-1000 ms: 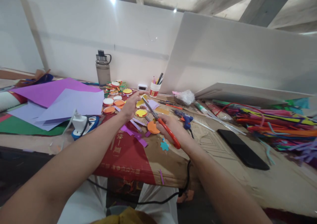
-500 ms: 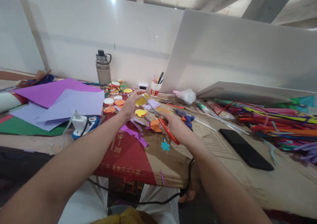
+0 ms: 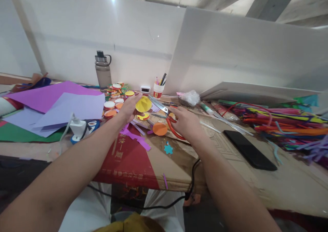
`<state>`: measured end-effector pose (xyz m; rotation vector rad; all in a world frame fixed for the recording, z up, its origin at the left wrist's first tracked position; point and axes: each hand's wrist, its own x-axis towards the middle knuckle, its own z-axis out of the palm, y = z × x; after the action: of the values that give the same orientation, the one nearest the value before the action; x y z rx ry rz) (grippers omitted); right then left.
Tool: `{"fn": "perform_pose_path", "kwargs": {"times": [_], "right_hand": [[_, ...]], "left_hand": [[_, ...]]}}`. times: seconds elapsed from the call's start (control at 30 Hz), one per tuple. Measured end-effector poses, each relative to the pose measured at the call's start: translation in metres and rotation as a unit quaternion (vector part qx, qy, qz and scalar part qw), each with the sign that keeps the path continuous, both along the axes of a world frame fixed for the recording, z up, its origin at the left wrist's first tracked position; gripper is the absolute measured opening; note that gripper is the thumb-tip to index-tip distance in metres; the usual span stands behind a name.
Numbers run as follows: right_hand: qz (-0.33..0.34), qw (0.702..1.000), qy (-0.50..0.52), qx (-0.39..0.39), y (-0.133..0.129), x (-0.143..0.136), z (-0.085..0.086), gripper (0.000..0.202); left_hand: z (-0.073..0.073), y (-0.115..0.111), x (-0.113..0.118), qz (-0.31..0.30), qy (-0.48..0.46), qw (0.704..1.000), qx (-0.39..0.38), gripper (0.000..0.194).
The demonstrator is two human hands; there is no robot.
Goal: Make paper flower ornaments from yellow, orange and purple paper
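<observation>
Yellow paper, cut to a roughly round shape [image 3: 143,104], is held at its left edge by my left hand [image 3: 128,109]. My right hand [image 3: 186,123] has its fingers in the red handles of a pair of scissors [image 3: 167,111]. The scissor blades point up and left, their tips just right of the yellow paper. Below the paper lies a yellow-topped round lid [image 3: 139,117], partly covered by it. An orange disc [image 3: 160,129] sits left of the scissor handles. Closer to me is a small teal flower-like cutout [image 3: 168,149].
Purple scraps [image 3: 139,140], white and orange lids [image 3: 109,105] and large purple sheets [image 3: 69,105] lie to the left. A bottle [image 3: 103,73] and a pen cup [image 3: 158,91] stand behind. On the right are a black phone [image 3: 248,150] and colourful pipe cleaners [image 3: 276,122].
The scissor blades have moved off the yellow paper and swung to a flatter angle. The paper now faces me more fully, and the view has shifted slightly.
</observation>
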<state>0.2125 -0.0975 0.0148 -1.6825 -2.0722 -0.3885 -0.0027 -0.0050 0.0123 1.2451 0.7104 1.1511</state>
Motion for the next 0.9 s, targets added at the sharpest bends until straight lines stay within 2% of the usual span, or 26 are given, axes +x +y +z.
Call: {"fn": "perform_pose_path", "kwargs": {"times": [0.17,0.5,0.7,0.9], "right_hand": [[0.001,0.998,-0.062,0.006,0.004,0.009,0.002,0.042],[0.020,0.997,-0.074,0.002,0.010,0.012,-0.001,0.045],[0.021,0.996,-0.083,-0.010,0.010,0.011,-0.002,0.046],[0.023,0.996,-0.079,-0.029,0.010,0.009,-0.001,0.044]], "left_hand": [[-0.001,0.005,-0.001,0.008,0.030,0.999,0.024,0.039],[0.002,0.007,-0.003,0.053,0.104,0.992,0.055,0.029],[-0.003,0.017,-0.006,0.068,0.081,0.990,0.092,0.028],[0.001,0.015,-0.007,0.079,0.058,0.994,0.046,0.021]]}}
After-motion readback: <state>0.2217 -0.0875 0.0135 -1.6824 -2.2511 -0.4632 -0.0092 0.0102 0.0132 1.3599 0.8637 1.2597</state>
